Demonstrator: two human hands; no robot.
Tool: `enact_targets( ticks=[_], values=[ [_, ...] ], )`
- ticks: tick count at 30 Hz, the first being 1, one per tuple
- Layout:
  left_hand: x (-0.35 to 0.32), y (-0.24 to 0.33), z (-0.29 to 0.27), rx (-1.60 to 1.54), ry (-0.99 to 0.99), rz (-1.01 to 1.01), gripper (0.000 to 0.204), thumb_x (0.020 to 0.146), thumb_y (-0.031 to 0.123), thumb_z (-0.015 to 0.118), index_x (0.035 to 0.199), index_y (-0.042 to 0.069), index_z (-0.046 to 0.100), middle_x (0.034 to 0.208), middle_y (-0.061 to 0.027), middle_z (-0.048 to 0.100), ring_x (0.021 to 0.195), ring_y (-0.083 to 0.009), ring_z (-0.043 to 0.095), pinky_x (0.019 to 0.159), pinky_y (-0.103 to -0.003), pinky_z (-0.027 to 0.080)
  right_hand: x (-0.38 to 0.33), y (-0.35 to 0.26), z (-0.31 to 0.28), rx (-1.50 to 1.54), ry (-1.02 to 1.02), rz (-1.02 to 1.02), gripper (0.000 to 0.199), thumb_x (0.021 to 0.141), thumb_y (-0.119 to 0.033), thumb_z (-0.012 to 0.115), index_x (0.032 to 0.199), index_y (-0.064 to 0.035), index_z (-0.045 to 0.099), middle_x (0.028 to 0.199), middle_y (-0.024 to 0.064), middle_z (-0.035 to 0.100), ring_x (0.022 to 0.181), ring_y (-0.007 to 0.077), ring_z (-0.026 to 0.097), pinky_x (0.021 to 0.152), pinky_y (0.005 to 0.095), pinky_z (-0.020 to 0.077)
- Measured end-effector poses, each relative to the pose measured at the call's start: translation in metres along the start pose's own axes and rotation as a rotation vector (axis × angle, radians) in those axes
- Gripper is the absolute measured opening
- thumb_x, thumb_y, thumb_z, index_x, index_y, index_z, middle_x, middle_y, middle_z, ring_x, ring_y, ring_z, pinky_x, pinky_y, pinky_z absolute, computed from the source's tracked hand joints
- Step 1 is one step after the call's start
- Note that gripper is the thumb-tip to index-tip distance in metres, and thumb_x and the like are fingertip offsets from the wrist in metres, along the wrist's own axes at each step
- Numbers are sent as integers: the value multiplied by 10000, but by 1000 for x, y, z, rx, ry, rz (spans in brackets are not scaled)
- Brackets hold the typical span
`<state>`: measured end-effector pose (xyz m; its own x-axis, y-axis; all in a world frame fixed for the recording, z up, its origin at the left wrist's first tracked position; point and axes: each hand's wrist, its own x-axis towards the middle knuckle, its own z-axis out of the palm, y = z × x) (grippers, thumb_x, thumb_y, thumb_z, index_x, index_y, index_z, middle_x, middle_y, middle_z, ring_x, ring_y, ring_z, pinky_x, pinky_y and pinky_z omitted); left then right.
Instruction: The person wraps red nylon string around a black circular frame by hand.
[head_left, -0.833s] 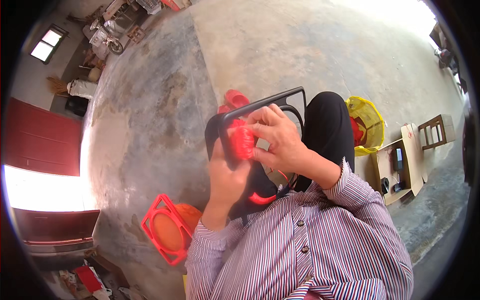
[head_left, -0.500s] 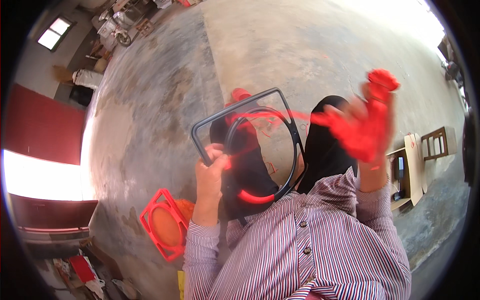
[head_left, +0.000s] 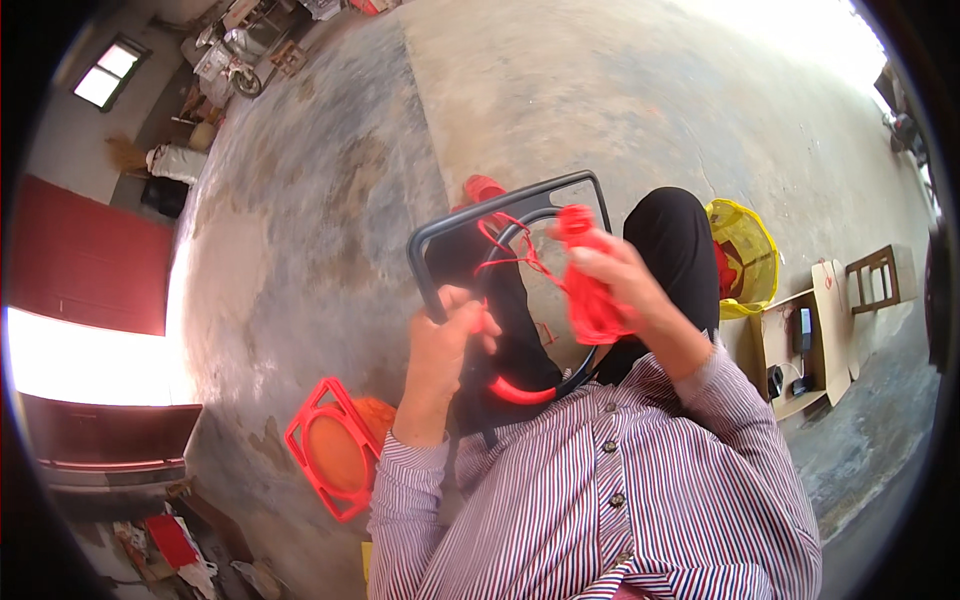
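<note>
A dark metal frame (head_left: 505, 203), with a squared handle bar and a round ring, rests against my lap. Red strip covers the lower part of its ring (head_left: 525, 397). My left hand (head_left: 445, 335) pinches the frame's left side, with a bit of red strip at the fingertips. My right hand (head_left: 630, 285) is closed around a bundle of red strip (head_left: 592, 305) over the ring's right side. From the bundle a loose, looped red strand (head_left: 512, 262) runs left across the ring toward my left hand.
On the floor at my left lies a red frame (head_left: 300, 465) with a round orange middle. To the right stand a yellow basket (head_left: 768, 245) with red material inside, an open cardboard box (head_left: 835, 340) holding small devices, and a wooden stool (head_left: 880, 280). A motorbike (head_left: 245, 80) is at the far left.
My right hand has swung left and inward with the red bundle, from beyond my right knee to over the ring. The strand has slackened into loops. The frame has shifted slightly right.
</note>
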<state>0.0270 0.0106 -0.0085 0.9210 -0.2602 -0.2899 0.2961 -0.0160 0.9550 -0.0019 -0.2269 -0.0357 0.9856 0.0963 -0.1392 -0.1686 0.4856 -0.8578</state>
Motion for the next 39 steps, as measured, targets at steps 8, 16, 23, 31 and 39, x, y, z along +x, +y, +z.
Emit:
enact_targets(
  ticks=[8,16,23,31,39],
  values=[
    [-4,-6,-9,-51,11,12,96,884,84,509,906,-6,533,689,-147,621,523,-170,585,503,-278,512,2,29,11,122,-288,268,145,880,-167,630,947,-40,618,852,-6,600,740,58,567,643,222,453],
    [-1,-11,-15,-91,-20,23,103,887,89,510,917,-7,533,682,-143,617,522,-173,586,500,-282,514,4,11,24,158,-186,130,252,877,-124,628,1099,-13,586,985,8,601,862,85,579,805,241,460],
    [-1,-9,-4,-110,-23,18,95,895,79,523,930,-8,535,679,-142,615,513,-175,577,482,-284,496,1,33,22,171,-325,316,257,865,-64,620,1114,-15,583,950,-2,609,840,74,582,771,239,474],
    [1,-14,-7,-181,-44,-15,115,904,115,563,923,8,529,656,-137,605,502,-179,568,498,-279,487,-2,49,17,-50,-170,179,174,859,-89,631,1020,-31,600,882,-12,612,816,61,554,726,238,459],
    [-8,6,9,232,-40,191,164,857,88,616,926,-57,653,1077,-182,636,773,-179,661,726,-278,525,42,30,10,-192,68,72,234,820,-124,657,1023,-14,619,920,62,623,848,140,582,773,295,463]
  ],
)
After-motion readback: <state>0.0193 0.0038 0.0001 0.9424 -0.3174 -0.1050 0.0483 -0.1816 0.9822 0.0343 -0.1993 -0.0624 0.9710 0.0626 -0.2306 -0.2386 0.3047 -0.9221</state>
